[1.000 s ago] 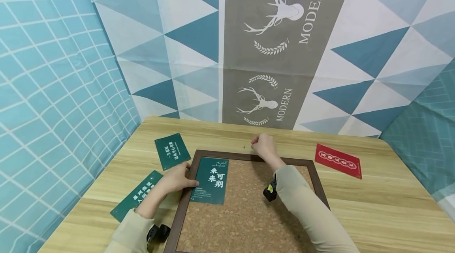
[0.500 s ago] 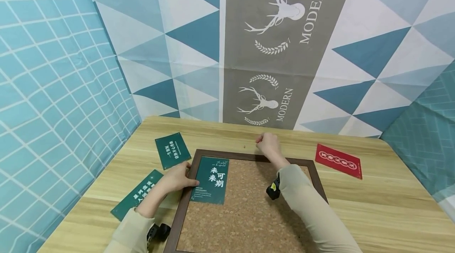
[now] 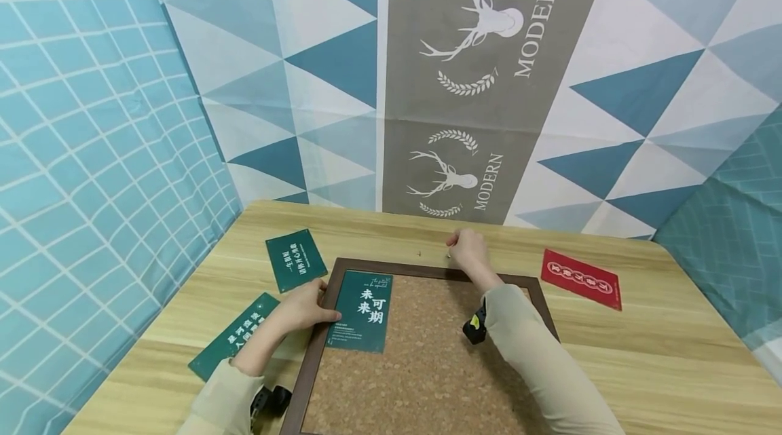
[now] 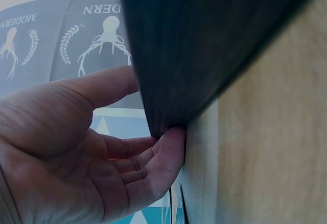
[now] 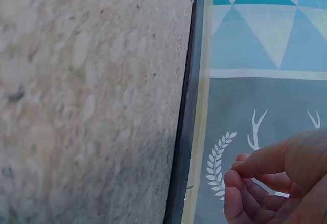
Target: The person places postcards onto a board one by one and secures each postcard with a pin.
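My left hand [image 3: 305,307] grips the left side of a brown-framed cork board [image 3: 421,381]; its thumb lies over the edge of a green card [image 3: 366,333] with white lettering. In the left wrist view, the fingers reach under the dark frame [image 4: 173,65] from outside. Past the board's far edge, my right hand [image 3: 469,252] is over the table, fingers curled and thumb and fingertip together. Nothing shows between those fingertips [image 5: 245,165] in the right wrist view. A tiny pin-like thing [image 3: 449,256] is right beside them, and another small pin-like piece [image 3: 419,254] lies to the left.
Two more green cards lie left of the board: one small card [image 3: 296,260] and one longer card [image 3: 232,334], partly behind the left forearm. A red card [image 3: 582,279] lies on the wooden table [image 3: 660,347] to the right. Patterned cloth [image 3: 330,82] hangs behind.
My right hand has shifted a little to the right along the board's far edge, and a tiny piece now shows beside its fingers. The left hand stays on the frame.
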{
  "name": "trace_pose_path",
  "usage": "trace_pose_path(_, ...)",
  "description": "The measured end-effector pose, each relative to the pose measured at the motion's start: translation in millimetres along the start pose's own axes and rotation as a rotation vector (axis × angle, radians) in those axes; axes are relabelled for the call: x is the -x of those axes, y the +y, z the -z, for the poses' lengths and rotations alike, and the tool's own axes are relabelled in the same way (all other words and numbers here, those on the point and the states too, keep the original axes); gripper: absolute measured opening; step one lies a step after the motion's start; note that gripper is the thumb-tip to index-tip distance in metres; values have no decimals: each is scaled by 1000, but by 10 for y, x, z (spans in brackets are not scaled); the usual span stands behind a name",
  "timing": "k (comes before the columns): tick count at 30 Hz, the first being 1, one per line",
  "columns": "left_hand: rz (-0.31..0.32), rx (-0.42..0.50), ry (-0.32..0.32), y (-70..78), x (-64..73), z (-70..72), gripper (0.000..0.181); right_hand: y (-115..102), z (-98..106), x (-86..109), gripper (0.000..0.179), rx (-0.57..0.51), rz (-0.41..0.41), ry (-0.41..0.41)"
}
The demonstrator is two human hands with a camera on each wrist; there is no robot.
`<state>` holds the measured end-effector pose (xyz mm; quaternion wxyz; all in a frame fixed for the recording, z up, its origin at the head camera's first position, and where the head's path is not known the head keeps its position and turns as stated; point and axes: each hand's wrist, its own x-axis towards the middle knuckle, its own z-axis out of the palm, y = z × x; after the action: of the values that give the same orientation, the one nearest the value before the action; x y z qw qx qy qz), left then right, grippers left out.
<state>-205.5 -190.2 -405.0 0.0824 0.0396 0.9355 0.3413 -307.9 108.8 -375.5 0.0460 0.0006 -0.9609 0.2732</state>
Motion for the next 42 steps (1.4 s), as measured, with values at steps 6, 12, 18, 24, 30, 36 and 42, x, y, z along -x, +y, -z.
trace_pose_path(6, -5, 6, 0, 5, -6, -8, 53, 86, 6, -14, 16, -22, -15, 10)
trace_pose_path(12, 1, -4, -5, 15, -3, 1, 52, 168, 70, -53, 18, -14, 17, 32)
trace_pose_path(18, 4, -4, -4, 12, 7, 13, 52, 233, 113, -68, 22, -26, 10, 26)
trace_pose_path(24, 9, 10, -8, 7, 9, 8, 51, 287, 116, -69, 24, -23, 19, 11)
trace_pose_path(30, 13, 11, -9, 2, 13, -5, 51, 343, 98, -99, 24, 24, 21, 10)
trace_pose_path(36, 18, 12, 1, -2, 6, -10, 50, 365, 93, -118, 26, 45, 18, -7)
trace_pose_path(42, 17, 12, -3, 3, 14, -1, 50, 363, 73, -126, 23, 69, 33, -37)
